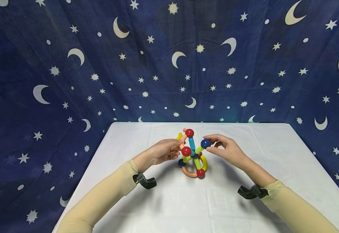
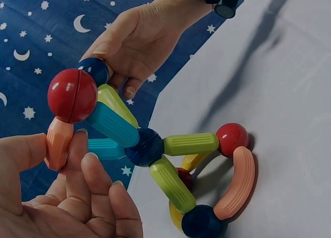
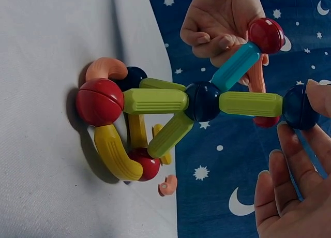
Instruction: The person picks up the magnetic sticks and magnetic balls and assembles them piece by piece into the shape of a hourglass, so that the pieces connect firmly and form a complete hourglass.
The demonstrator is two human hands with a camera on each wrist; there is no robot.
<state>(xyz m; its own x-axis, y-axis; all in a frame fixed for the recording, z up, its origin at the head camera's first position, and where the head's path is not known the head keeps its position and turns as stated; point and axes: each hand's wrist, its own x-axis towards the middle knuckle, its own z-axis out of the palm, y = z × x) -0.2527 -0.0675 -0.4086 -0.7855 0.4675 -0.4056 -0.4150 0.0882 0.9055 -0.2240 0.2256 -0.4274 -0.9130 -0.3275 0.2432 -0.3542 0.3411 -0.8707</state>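
Observation:
A toy structure of magnetic balls and sticks stands on the white table. A dark blue ball (image 2: 145,147) forms its hub, with green sticks (image 3: 155,101) reaching down to a base ring of balls and curved sticks. My left hand (image 1: 164,151) pinches a curved peach stick (image 2: 59,143), which bridges two red balls on top of blue sticks (image 2: 113,124). From the other side, my right hand (image 1: 228,151) pinches a dark blue ball (image 1: 205,143) between thumb and fingers. This ball tops a green stick (image 3: 251,104) rising from the hub.
Behind the structure lie a loose yellow curved stick (image 1: 179,136) and a small peach curved stick (image 3: 168,186). The white table (image 1: 181,204) ends at a dark blue cloth (image 1: 157,64) with moons and stars.

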